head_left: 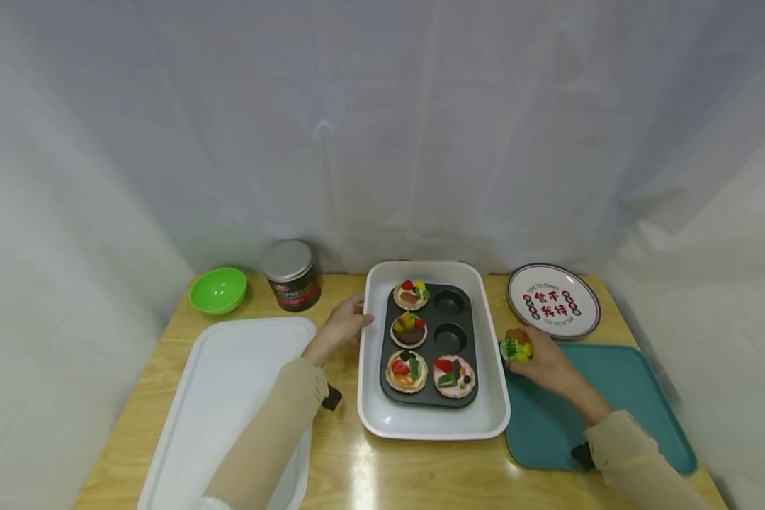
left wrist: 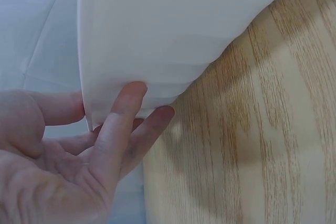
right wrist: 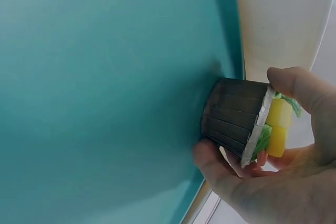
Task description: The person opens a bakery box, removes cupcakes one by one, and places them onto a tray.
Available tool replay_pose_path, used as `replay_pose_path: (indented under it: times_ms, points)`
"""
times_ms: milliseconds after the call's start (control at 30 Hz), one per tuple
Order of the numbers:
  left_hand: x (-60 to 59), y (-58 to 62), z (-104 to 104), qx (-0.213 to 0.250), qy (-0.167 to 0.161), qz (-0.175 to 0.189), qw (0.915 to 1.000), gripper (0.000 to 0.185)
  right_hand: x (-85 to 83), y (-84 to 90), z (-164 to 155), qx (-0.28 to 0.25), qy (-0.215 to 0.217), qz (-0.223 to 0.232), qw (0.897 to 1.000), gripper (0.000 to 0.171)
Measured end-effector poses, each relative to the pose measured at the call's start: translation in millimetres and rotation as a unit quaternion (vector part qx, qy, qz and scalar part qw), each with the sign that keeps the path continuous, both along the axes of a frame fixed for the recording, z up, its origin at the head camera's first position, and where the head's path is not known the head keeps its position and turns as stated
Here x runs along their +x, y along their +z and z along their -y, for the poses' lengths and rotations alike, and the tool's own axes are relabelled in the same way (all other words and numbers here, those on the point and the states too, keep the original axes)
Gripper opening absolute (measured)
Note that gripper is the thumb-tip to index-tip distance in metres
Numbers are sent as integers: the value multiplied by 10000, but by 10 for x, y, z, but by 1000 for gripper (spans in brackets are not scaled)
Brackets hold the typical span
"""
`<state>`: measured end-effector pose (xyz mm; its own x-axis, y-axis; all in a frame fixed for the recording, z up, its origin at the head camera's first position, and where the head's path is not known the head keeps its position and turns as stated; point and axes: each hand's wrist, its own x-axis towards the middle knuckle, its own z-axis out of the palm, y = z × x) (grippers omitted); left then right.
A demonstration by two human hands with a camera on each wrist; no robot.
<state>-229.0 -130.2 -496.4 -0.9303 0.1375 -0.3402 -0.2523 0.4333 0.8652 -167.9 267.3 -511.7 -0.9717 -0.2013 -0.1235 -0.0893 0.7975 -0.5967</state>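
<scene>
Two trays on wood table [head_left: 357, 467], white curtain [head_left: 382, 127] bkgd

Probably a staged recording booth: white curtain [head_left: 382, 127] around a wooden table [head_left: 421, 474].

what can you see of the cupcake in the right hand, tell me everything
The cupcake is small, with a dark brown ribbed paper-like cup, a pale rim, and yellow blocks with green pieces on top. It looks like a toy or model. The right hand holds it in a grip with the thumb and fingers round its top edge, tipped on its side in the wrist view. It sits at the near-left corner of the teal tray, its base against or just above the tray edge, beside the white baking dish.
</scene>
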Motion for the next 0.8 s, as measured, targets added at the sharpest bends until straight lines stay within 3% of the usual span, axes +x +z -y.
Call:
replay_pose_path:
  times_ms: [200,400,600,800]
  points:
    - [-3,-14,-7,79,25,25,10000,50,18,111,-8,-167,63,244,9995,90]
    - [-5,-12,3,99,60,39,9999,51,18,365,48,-242,96,-278,9993,86]
    - [-12,-8,-5,32,72,46,10000,50,36,539,259,-598,608,-327,9958,91]
    - [-21,-40,8,42,77,33,10000,50,88,527,551,-474,1064,-287,9928,91]
